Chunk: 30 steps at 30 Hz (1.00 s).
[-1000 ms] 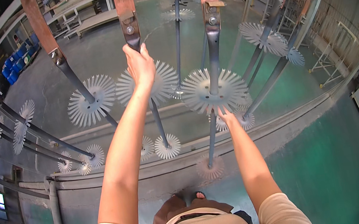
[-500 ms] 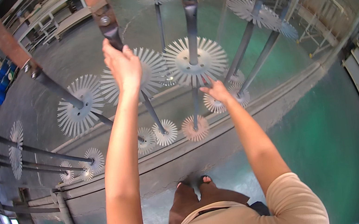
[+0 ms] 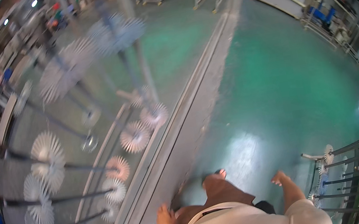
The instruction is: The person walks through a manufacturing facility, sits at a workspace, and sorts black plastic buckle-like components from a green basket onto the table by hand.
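Both hands hang empty at the person's sides in the lower part of the frame: the left hand [image 3: 164, 218] low centre-left with its fingers loosely spread, the right hand [image 3: 278, 177] low centre-right, also loose and holding nothing, the two well apart with the body between them. Nearest the left hand is the grey curb [image 3: 178, 135] that runs diagonally from lower left to the upper middle. Beyond the curb, filling the left half of the frame, dark rods [image 3: 74, 128] carry pale finned discs [image 3: 135, 136], blurred by the camera's motion; none is touched. A second group of rods with small discs [image 3: 327, 152] stands at the lower right, near the right hand but apart from it. The green floor [image 3: 287, 81] between them is glossy and reflects light. As a judgement, the risks here are a foot catching the curb edge, a slip on the shiny floor, or an arm brushing the thin disc fins on either side.
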Each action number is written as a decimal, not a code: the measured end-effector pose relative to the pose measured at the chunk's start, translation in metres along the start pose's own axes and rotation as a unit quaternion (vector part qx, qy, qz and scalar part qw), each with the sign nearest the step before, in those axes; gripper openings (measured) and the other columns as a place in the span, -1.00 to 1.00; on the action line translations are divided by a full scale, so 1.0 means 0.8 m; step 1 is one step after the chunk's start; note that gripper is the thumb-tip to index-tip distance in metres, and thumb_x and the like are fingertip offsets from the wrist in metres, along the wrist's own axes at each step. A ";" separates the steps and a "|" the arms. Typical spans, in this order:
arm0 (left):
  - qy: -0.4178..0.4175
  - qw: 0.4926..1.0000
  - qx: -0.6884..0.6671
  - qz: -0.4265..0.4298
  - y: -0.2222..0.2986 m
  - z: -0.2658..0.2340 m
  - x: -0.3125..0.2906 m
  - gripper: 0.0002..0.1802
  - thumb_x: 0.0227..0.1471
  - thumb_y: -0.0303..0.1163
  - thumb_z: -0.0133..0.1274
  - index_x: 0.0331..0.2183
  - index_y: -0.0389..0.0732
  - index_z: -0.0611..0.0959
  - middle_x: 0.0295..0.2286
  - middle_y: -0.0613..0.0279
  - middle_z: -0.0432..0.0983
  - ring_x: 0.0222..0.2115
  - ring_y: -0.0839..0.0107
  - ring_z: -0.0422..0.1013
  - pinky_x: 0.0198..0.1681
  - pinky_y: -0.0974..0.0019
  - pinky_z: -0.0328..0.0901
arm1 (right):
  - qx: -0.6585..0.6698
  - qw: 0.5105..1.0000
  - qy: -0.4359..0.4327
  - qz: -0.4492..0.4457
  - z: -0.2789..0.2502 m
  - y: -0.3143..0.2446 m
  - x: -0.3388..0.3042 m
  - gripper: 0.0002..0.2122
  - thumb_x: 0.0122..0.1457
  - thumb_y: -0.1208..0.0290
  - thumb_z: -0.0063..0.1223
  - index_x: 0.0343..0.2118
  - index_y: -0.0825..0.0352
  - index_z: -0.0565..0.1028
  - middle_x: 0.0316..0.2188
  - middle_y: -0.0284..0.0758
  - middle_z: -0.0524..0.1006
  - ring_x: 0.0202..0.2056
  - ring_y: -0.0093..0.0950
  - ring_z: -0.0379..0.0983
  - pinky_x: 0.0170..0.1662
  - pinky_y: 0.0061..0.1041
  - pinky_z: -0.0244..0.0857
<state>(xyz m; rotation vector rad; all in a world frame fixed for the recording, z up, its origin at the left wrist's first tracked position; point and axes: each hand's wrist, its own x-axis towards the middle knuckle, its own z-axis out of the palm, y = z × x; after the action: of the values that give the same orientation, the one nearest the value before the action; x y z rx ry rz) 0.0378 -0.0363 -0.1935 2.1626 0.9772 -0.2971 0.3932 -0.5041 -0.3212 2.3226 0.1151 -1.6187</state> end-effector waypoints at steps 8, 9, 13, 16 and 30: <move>-0.128 0.983 0.132 0.002 0.054 0.117 0.268 -0.70 -0.06 -0.25 -0.14 -0.34 -0.19 0.57 -0.31 -0.04 0.48 -0.27 0.07 0.42 -0.21 0.14 0.31 | 0.261 0.938 0.223 -0.041 -0.140 0.023 0.073 -0.60 -0.19 0.02 0.17 -0.42 0.29 0.57 -0.38 -0.12 0.53 -0.27 -0.24 0.45 -0.16 -0.37 0.29; -0.121 0.987 0.096 -0.043 0.075 0.122 0.297 -0.70 -0.06 -0.25 -0.15 -0.35 -0.21 0.57 -0.32 -0.05 0.49 -0.30 0.06 0.43 -0.23 0.15 0.32 | 0.287 0.921 0.245 -0.098 -0.173 0.020 0.083 -0.62 -0.21 0.01 0.15 -0.50 0.28 0.58 -0.46 -0.14 0.54 -0.38 -0.28 0.46 -0.25 -0.38 0.30; -0.184 0.973 -0.073 -0.121 0.181 0.163 0.387 -0.74 -0.09 -0.33 -0.09 -0.34 -0.24 0.57 -0.36 0.08 0.52 -0.35 0.25 0.46 -0.28 0.20 0.33 | 0.256 0.873 0.348 -0.228 -0.287 0.028 0.190 -0.71 -0.03 0.04 -0.02 -0.45 0.14 0.58 -0.47 -0.24 0.54 -0.36 -0.26 0.44 -0.24 -0.32 0.31; -0.175 0.973 0.128 -0.083 0.151 0.148 0.478 -0.73 -0.07 -0.44 -0.10 -0.30 -0.29 0.59 -0.44 0.08 0.53 -0.42 0.31 0.45 -0.37 0.23 0.34 | 0.400 0.816 0.297 -0.295 -0.422 -0.031 0.156 -0.66 0.00 0.01 -0.05 -0.43 0.19 0.57 -0.46 -0.22 0.54 -0.37 -0.27 0.45 -0.24 -0.34 0.30; -0.129 0.936 0.102 0.310 1.135 0.371 0.860 -0.76 -0.09 -0.40 -0.18 -0.36 -0.10 0.58 -0.30 -0.02 0.47 -0.25 -0.04 0.37 -0.20 0.07 0.29 | 0.891 0.359 0.134 0.242 -0.281 0.384 0.180 -0.77 0.05 0.26 -0.05 -0.27 0.25 0.45 -0.51 -0.38 0.50 -0.60 -0.49 0.39 -0.61 -0.54 0.26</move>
<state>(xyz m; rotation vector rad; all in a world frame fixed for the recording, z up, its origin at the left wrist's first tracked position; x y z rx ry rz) 1.1911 -0.2651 -0.2486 2.4139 0.0929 -0.3693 0.7208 -0.7452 -0.3211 2.5967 -3.3603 -0.4687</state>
